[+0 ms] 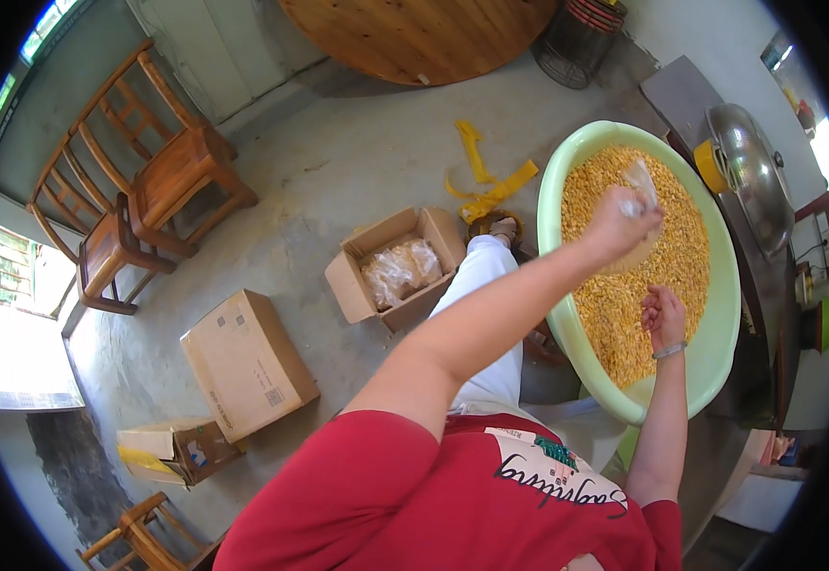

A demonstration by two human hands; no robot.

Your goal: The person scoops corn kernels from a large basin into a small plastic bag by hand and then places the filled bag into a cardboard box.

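A large pale green basin (pixel 726 354) stands at the right, filled with yellow-orange grains (pixel 685 224) that look like corn kernels. Over its middle, my left hand (pixel 616 226) is closed around the gathered top of a clear plastic bag (pixel 641 181), part of which shows below the fist. What the bag contains is hard to make out. My right hand (pixel 663 317) hovers over the near part of the grains, fingers loosely curled and apart, with nothing visible in them. A bracelet circles that wrist.
An open cardboard box (pixel 348 276) with filled clear bags sits left of my leg. Another carton (pixel 248 366) lies farther left. Yellow strips (pixel 495 195) lie on the floor. Wooden chairs (pixel 172 171) stand at far left; a metal lid (pixel 752 176) is beyond the basin.
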